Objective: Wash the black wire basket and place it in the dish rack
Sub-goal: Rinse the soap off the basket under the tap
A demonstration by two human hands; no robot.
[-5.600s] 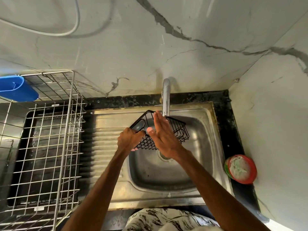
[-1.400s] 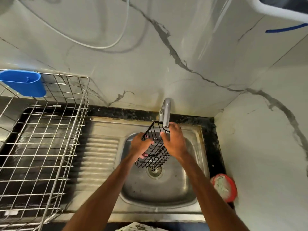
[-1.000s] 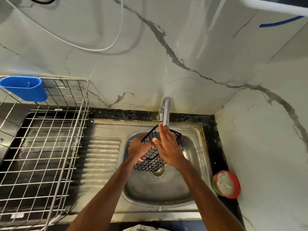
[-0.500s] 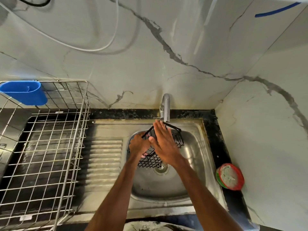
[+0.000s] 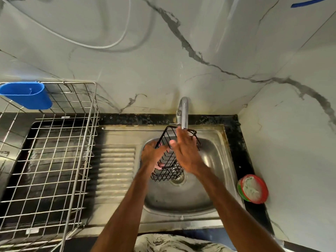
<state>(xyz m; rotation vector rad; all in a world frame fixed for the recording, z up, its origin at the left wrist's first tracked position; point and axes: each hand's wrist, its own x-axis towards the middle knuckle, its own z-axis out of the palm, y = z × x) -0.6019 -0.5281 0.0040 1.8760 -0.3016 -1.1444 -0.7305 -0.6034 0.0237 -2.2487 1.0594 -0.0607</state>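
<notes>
Head view, looking down on the wash station. Black wire basket [image 5: 168, 168] held tilted above the sink [image 5: 214, 160] bowl, upper rim just under the tap [image 5: 183, 111] spout, lower corner over the drain; judged so placed to let rinse water pass through the mesh and fall straight into the bowl. Whether water is running: cannot tell. Left hand [image 5: 151, 154] grasping the basket's left side, fingers curled round the wires, serving as the support. Right hand [image 5: 185, 151] released and flat, fingers straight, laid against the mesh beneath the spout, apparently for rubbing the wires rather than carrying. Dish rack [image 5: 72, 82] standing on the table to the left of the ribbed drainboard [image 5: 116, 170], well apart from the basket, with a blue cup [image 5: 25, 94] hung on its far rim. Red-rimmed soap dish [image 5: 252, 189] on the table edge at the right, within reach of the right hand. Washing step judged in hand; transfer to the rack not yet done.
</notes>
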